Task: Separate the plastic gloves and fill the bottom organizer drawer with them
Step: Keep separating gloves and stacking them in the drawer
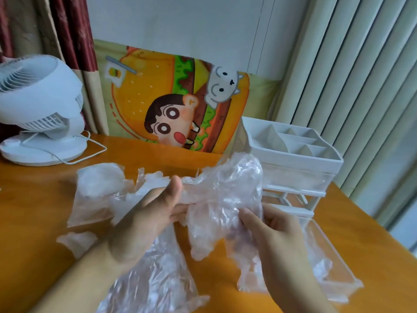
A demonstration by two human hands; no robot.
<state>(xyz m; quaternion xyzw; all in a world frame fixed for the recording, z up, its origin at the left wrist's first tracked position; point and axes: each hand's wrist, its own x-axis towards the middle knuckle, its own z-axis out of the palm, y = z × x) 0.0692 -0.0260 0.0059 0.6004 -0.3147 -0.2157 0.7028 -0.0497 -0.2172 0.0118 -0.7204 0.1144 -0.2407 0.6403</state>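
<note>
Both hands, the left hand [146,213] and right hand [277,231], pinch the crumpled plastic gloves [225,190], whose thin film may tear if each grip pulls too hard.

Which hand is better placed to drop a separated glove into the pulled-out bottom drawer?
Probably the right hand: it pinches the glove bundle right beside the open bottom drawer, while the left hand holds the bundle farther away.
</note>
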